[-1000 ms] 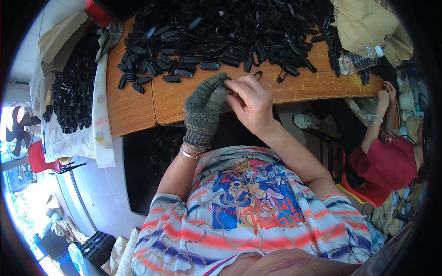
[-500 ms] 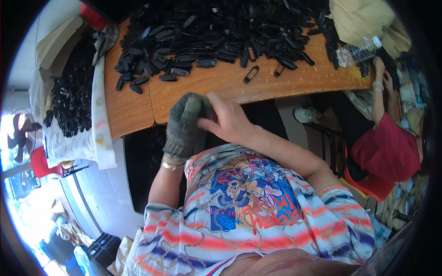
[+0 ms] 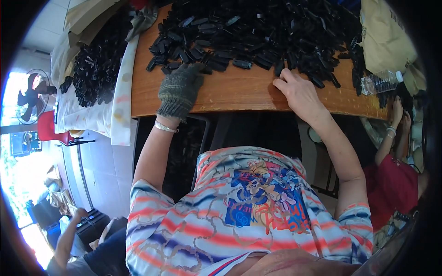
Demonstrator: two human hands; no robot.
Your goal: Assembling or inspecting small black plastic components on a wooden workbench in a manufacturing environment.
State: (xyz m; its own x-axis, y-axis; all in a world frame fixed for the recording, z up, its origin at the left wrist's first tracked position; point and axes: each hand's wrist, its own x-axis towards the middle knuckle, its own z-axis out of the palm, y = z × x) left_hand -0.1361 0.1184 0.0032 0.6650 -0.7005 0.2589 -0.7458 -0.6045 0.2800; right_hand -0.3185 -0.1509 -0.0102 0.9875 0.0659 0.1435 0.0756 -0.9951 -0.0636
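Picking step: our gloved left hand (image 3: 180,87) and bare right hand (image 3: 298,92) lie loosely spread and empty at the near edge of the black plastic parts (image 3: 258,32) heaped far across the bench (image 3: 239,94); next, we judge, one piece wants pinching free.

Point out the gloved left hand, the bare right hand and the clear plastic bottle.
left hand (image 3: 178,87): head view, back of the grey knit glove.
right hand (image 3: 298,92): head view, back of the bare hand.
plastic bottle (image 3: 380,83): head view, middle of its clear body.

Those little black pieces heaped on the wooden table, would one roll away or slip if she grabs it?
The black pieces look flat and oblong, so one would probably slide, not roll. They seem small, stiff and light. The gloved left hand likely grips better than the bare right hand.
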